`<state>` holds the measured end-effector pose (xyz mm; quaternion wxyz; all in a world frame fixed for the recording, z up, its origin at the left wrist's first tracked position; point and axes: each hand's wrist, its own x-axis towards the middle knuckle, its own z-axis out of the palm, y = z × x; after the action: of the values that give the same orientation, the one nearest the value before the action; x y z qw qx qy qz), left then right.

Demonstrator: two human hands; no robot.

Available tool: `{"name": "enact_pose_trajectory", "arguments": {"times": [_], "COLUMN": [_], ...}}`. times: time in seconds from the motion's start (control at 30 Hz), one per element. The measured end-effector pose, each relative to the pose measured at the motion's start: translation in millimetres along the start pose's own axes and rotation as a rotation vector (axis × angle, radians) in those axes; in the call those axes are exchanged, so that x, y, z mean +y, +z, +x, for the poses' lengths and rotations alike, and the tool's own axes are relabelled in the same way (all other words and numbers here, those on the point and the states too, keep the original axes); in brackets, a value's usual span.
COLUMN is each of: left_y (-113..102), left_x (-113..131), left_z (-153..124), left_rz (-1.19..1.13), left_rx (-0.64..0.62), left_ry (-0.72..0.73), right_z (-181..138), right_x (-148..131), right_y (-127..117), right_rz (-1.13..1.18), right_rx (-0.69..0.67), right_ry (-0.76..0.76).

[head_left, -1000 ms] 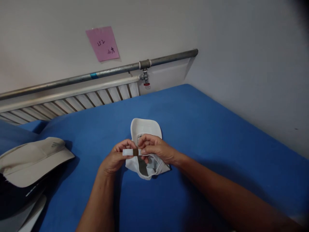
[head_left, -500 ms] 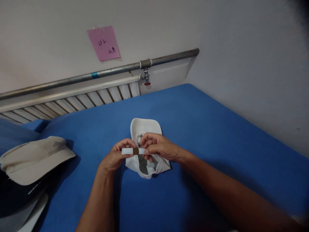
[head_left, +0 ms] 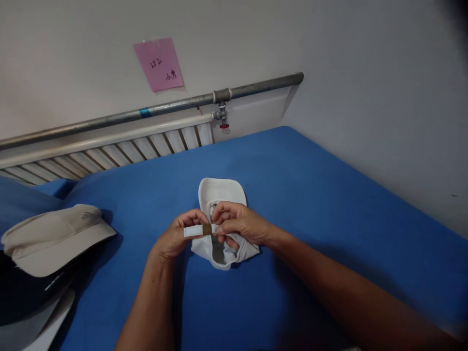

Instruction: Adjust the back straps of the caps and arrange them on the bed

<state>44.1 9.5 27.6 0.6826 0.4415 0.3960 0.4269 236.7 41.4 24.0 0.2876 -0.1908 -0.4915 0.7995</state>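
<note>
A white baseball cap (head_left: 222, 191) lies on the blue bed sheet, its brim pointing away from me and its hollow inside partly showing. Over the cap's back, my left hand (head_left: 179, 233) grips the white adjustment strap (head_left: 193, 231) close to a brown buckle (head_left: 207, 229). My right hand (head_left: 241, 223) pinches the same strap just right of the buckle, thumb against fingers. Both hands are closed, and their fingers cover part of the cap's opening.
At the left, a stack of caps has a beige cap (head_left: 60, 239) on top, with dark and grey ones beneath. A radiator (head_left: 146, 146) and a metal pipe (head_left: 175, 106) run along the wall. A pink note (head_left: 159, 65) hangs above.
The strap end left of the buckle has tilted slightly, and less strap shows between the buckle and my right fingers. Both hands stay almost in place.
</note>
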Motion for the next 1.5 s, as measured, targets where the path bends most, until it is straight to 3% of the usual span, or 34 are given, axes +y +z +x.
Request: {"name": "enact_pose_trajectory", "arguments": {"times": [0.57, 0.83, 1.2, 1.33, 1.5], "left_y": [-1, -5, -13, -16, -16], "left_x": [2, 1, 21, 21, 21], "left_z": [0, -1, -16, -18, -22], "left_rz": [0.02, 0.165, 0.681, 0.618, 0.468], "left_rx": [0.022, -0.012, 0.061, 0.025, -0.022], "left_ry": [0.011, 0.014, 0.212, 0.213, 0.115], "right_z": [2, -5, -2, -2, -3], "right_x": [4, -12, -8, -6, -6], "right_y": [4, 8, -16, -19, -22], "right_rz": [-0.063, -0.296, 0.064, 0.064, -0.017], "right_rx": [-0.007, 0.034, 0.027, -0.02, -0.018], "right_ry": [-0.005, 0.043, -0.03, -0.005, 0.03]}}
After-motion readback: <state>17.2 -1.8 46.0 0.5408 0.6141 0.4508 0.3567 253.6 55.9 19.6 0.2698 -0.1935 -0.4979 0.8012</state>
